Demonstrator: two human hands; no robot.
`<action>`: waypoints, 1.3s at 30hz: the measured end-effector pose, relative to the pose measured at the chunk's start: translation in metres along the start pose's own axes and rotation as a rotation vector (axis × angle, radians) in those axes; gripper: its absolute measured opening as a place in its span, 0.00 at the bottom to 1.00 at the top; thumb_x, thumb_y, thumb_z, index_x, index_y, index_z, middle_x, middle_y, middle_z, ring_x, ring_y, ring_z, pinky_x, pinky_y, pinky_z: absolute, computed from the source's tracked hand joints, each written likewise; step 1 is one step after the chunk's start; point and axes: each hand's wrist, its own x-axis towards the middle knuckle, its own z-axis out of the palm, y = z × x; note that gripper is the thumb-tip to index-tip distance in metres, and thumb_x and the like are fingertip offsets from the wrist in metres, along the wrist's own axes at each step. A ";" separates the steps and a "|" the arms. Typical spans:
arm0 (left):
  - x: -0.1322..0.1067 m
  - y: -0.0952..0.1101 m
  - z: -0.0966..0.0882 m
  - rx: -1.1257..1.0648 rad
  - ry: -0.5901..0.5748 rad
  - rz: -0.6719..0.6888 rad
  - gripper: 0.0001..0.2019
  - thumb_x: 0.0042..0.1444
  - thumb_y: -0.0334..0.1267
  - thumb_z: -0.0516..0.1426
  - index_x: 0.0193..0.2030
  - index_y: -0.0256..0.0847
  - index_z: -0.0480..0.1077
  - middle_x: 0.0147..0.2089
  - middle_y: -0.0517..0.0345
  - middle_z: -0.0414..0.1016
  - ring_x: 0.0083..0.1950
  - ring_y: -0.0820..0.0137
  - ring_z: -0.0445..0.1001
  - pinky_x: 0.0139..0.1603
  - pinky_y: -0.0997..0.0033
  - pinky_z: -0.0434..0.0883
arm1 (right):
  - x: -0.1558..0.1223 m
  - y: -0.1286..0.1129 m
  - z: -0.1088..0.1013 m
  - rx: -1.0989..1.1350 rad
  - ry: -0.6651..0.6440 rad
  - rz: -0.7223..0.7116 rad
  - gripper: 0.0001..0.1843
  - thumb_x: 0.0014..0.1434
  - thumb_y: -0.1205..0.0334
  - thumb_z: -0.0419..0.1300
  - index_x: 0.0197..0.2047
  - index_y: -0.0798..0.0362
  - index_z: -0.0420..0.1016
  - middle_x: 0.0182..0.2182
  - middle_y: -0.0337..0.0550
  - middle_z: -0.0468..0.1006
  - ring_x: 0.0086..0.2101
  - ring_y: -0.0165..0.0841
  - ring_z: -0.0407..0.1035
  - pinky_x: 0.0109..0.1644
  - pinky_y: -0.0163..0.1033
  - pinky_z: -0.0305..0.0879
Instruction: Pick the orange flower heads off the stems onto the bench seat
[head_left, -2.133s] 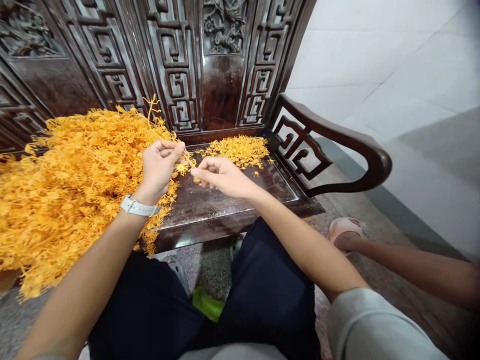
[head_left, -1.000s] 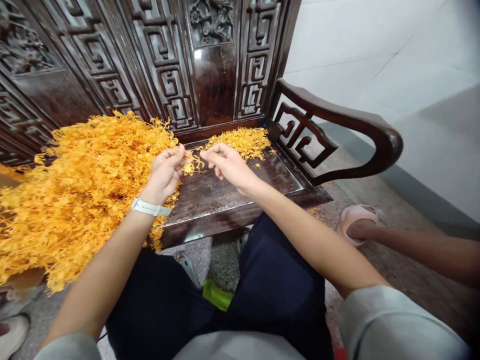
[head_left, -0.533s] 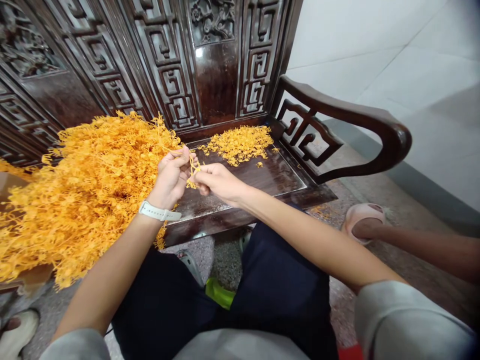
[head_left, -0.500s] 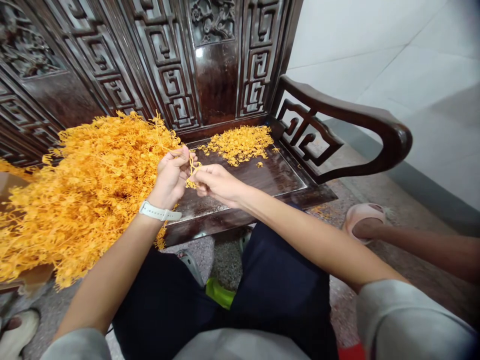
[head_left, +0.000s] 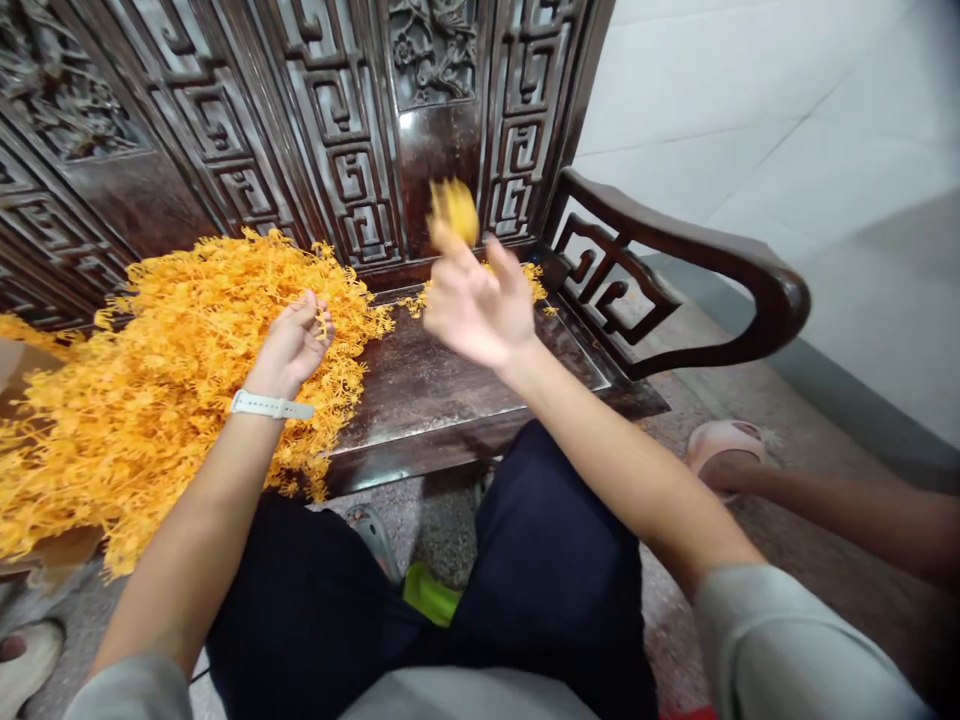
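My left hand, with a pale watch band at its wrist, is closed on a thin orange-yellow plastic sprig at the right side of a big heap of such sprigs. Above the bench seat, my right hand is smeared by motion, its fingers apart. Just beyond its fingertips is a blurred yellow clump, seemingly in the air; whether it still touches a finger I cannot tell. Behind this hand, a smaller pile of loose yellow pieces lies on the seat, mostly hidden.
The dark wooden bench has a carved backrest and a curved armrest at the right. Another person's foot in a pink slipper is on the floor at the right. A green object lies between my legs.
My hands have come apart. The right one has swung up and away toward the backrest, its fingers spreading, with a yellow clump beyond them. My left hand has drawn back left over the heap.
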 end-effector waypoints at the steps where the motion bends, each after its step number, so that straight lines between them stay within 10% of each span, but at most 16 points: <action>1: 0.000 -0.001 0.001 -0.004 -0.009 -0.016 0.10 0.71 0.28 0.59 0.36 0.39 0.70 0.29 0.63 0.76 0.24 0.80 0.74 0.26 0.83 0.75 | 0.004 0.013 -0.008 0.147 0.189 0.119 0.22 0.72 0.48 0.56 0.30 0.52 0.75 0.20 0.33 0.68 0.22 0.26 0.59 0.23 0.28 0.66; 4: 0.001 -0.003 0.004 -0.001 -0.020 -0.044 0.11 0.73 0.30 0.58 0.35 0.38 0.70 0.28 0.64 0.75 0.23 0.80 0.74 0.26 0.83 0.75 | 0.006 0.036 -0.006 0.898 0.586 0.549 0.13 0.70 0.64 0.54 0.31 0.53 0.69 0.20 0.34 0.67 0.19 0.24 0.53 0.21 0.28 0.57; 8: 0.000 -0.005 0.005 0.034 -0.069 -0.032 0.11 0.73 0.31 0.58 0.35 0.37 0.69 0.28 0.63 0.75 0.23 0.80 0.74 0.25 0.82 0.75 | -0.001 0.029 0.020 1.224 0.516 0.661 0.02 0.62 0.69 0.60 0.37 0.55 0.74 0.22 0.33 0.68 0.19 0.22 0.53 0.23 0.29 0.50; 16: -0.012 -0.030 0.010 0.333 -0.179 0.034 0.12 0.58 0.33 0.71 0.36 0.38 0.71 0.29 0.61 0.76 0.24 0.77 0.73 0.22 0.81 0.68 | -0.012 0.015 0.035 0.790 0.403 0.622 0.06 0.61 0.62 0.66 0.40 0.52 0.74 0.28 0.36 0.73 0.23 0.25 0.60 0.25 0.30 0.53; 20: -0.044 -0.050 0.027 0.751 -0.691 0.059 0.15 0.58 0.45 0.71 0.33 0.39 0.74 0.26 0.59 0.75 0.25 0.72 0.73 0.28 0.73 0.70 | -0.017 0.027 0.036 0.754 0.383 0.669 0.19 0.60 0.46 0.71 0.42 0.50 0.73 0.35 0.41 0.79 0.30 0.30 0.70 0.30 0.34 0.64; 23: -0.067 -0.064 0.039 0.972 -0.944 0.160 0.18 0.66 0.50 0.64 0.30 0.41 0.71 0.24 0.60 0.72 0.25 0.71 0.69 0.29 0.70 0.66 | -0.021 0.032 0.031 0.827 0.353 0.565 0.14 0.61 0.51 0.71 0.39 0.52 0.77 0.33 0.42 0.80 0.31 0.30 0.71 0.33 0.34 0.66; 32: -0.069 -0.091 0.035 0.924 -1.013 -0.006 0.13 0.64 0.49 0.64 0.49 0.44 0.79 0.31 0.56 0.78 0.28 0.68 0.74 0.28 0.71 0.70 | -0.058 -0.011 -0.025 0.640 0.571 0.331 0.16 0.71 0.50 0.64 0.35 0.51 0.75 0.19 0.29 0.58 0.21 0.23 0.52 0.29 0.32 0.58; 36: -0.063 -0.091 0.031 0.911 -0.948 -0.086 0.27 0.60 0.48 0.68 0.64 0.45 0.75 0.34 0.52 0.83 0.30 0.64 0.79 0.29 0.70 0.75 | -0.139 -0.038 -0.069 0.290 0.869 0.327 0.22 0.76 0.41 0.52 0.34 0.46 0.67 0.20 0.28 0.44 0.19 0.25 0.41 0.25 0.34 0.48; 39: -0.058 -0.091 0.030 0.961 -0.946 -0.093 0.25 0.57 0.49 0.70 0.60 0.45 0.79 0.36 0.49 0.84 0.32 0.63 0.81 0.31 0.70 0.77 | -0.218 -0.044 -0.102 -0.392 1.409 0.640 0.35 0.77 0.46 0.19 0.31 0.45 0.58 0.24 0.33 0.33 0.20 0.28 0.30 0.25 0.39 0.37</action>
